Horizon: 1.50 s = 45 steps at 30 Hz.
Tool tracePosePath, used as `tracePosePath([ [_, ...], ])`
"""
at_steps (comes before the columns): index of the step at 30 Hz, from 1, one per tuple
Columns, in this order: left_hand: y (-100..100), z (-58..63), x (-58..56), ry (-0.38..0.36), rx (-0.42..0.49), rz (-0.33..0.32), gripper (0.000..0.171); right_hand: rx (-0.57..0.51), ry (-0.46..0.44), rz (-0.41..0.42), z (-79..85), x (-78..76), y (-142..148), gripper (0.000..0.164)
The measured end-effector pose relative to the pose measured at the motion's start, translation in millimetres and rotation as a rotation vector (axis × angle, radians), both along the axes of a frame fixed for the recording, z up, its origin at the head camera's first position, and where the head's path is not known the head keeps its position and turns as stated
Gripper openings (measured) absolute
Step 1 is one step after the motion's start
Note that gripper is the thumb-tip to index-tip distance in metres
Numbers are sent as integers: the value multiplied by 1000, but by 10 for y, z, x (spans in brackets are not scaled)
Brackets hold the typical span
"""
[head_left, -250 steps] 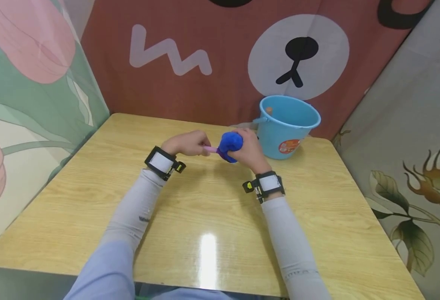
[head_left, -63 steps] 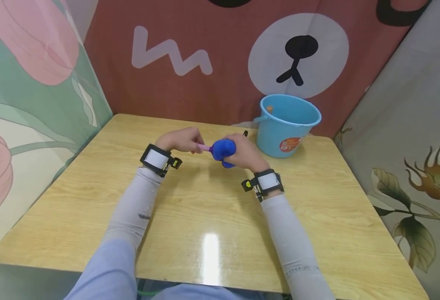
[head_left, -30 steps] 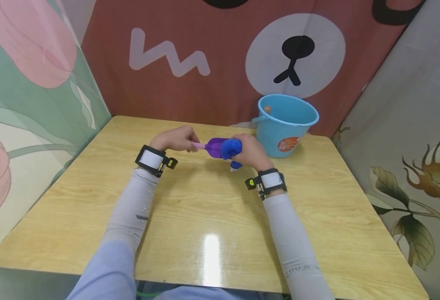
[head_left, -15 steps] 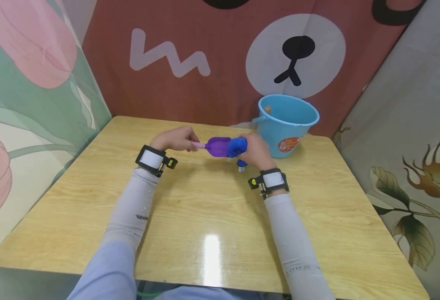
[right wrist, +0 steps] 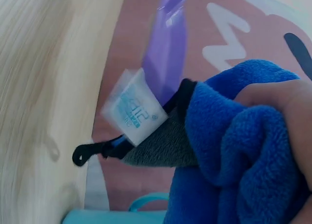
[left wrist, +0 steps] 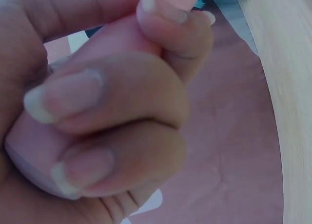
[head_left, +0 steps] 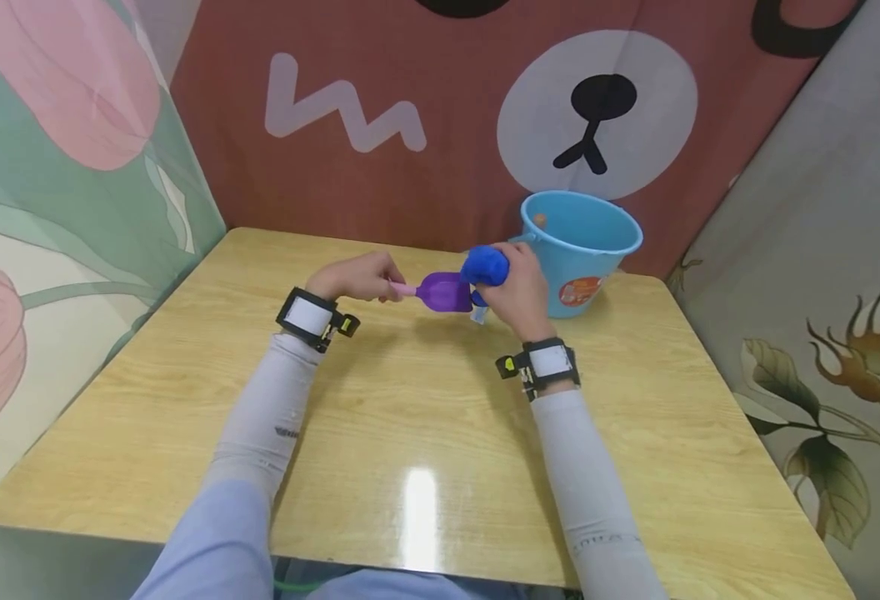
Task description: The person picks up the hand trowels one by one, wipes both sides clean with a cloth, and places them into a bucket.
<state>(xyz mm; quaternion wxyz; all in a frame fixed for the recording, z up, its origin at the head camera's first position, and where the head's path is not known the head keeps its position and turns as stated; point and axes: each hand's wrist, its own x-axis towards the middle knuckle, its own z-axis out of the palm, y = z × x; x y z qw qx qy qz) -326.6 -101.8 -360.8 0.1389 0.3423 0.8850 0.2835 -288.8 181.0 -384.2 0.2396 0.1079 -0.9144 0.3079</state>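
My left hand grips the pink handle of a purple toy shovel, its fingers curled round it in the left wrist view. The shovel is held level above the table, its blade pointing right. In my right hand is a bunched blue plush cleaning cloth, at the far end of the blade. The right wrist view shows the cloth's dark grey backing, a white printed label and a black hanging loop. Part of the blade's tip is hidden behind the cloth.
A light blue bucket with an orange sticker stands at the back right, just behind my right hand. A small orange-brown thing shows inside its rim. The wooden table ends at a printed bear curtain.
The cloth has moved right along the shovel, from over the blade near the handle to its far end, and lifted slightly, baring the purple blade. My left hand keeps its hold on the handle.
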Motion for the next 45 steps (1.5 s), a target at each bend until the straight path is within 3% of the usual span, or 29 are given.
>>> tracePosePath([
  [8, 13, -4, -9, 18, -3, 0, 12, -146, 10, 150, 64, 66, -121, 51],
  [15, 39, 26, 35, 19, 4, -8, 13, -148, -71, 239, 25, 85, -253, 54],
  [24, 70, 73, 53, 42, 3, -34, 16, -1, -106, 314, -39, 59, -346, 53],
  [45, 80, 56, 72, 29, -59, 7, 14, 322, -257, 283, -38, 66, -360, 59],
])
